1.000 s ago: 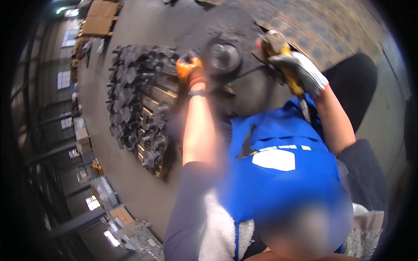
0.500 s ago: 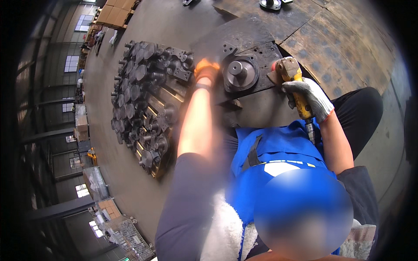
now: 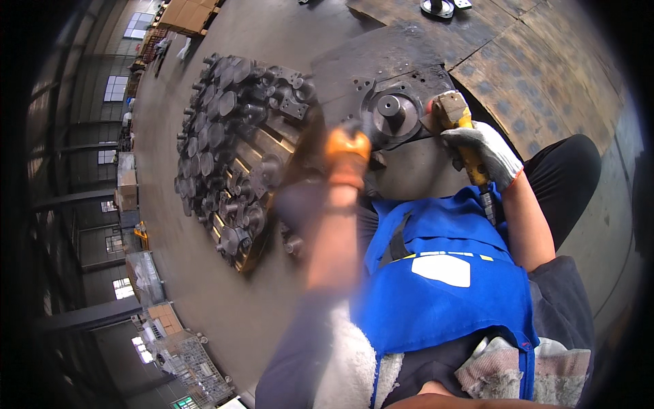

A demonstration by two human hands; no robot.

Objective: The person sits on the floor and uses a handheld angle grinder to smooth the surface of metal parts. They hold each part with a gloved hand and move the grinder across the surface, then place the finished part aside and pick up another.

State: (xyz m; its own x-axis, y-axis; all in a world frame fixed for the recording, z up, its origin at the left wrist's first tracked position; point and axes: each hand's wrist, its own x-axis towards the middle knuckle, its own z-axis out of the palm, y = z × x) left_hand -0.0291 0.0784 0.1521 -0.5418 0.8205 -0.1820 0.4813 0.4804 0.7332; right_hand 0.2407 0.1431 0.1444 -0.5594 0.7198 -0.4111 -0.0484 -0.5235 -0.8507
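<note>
My right hand [image 3: 482, 151], in a white knit glove, is closed around the body of a yellow angle grinder [image 3: 471, 163]. The grinder's head and reddish disc are just right of a flanged metal casting [image 3: 407, 121] with a short round shaft standing up in its middle. This casting lies on a dark, dusty steel plate [image 3: 381, 54]. Close to the casting's lower left edge is my left hand [image 3: 349, 151], in an orange glove with dark fingertips. Motion smears its fingers, and whether it holds anything is not visible.
To the left, a wooden pallet [image 3: 281, 144] bears many similar dark castings [image 3: 228, 103], stacked close together. Worn wooden boards [image 3: 538, 82] lie at the upper right, with another flanged part [image 3: 437, 8] on them. Cartons [image 3: 187, 15] stand at the far left.
My left hand has come back toward my body and to the right, from beside the plate's left edge. The view has shifted slightly. My right hand still holds the grinder.
</note>
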